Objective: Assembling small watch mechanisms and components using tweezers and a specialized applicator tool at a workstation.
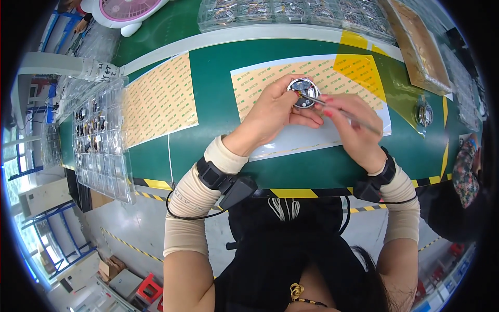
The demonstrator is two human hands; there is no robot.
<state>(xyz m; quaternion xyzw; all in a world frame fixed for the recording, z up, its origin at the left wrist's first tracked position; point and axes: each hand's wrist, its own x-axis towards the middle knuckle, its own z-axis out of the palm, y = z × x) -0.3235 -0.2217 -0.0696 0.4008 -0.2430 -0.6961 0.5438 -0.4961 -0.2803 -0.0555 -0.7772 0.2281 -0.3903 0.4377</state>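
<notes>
A small round electronic assembly [306, 89] with a silvery rim and dark inner parts is held over the bench. My left hand [274, 108] grips it by its left edge, thumb on top and fingers curled beneath. Slim metal tweezers [345, 113] lie in my right hand [358, 122], pinched between thumb and fingers. Their tip touches the inside of the round assembly, though what it grips there is too small to tell. Under both hands lies a sheet of tan adhesive stickers [249, 86] on white backing.
Another tan sticker sheet [163, 99] lies to the left, beside a clear compartment tray [101, 140] of small parts. More filled trays [291, 13] line the back. A yellow film [400, 99] and a second round assembly [424, 114] lie right, near a cardboard box [418, 47]. A pink-and-white fan [127, 10] stands back left.
</notes>
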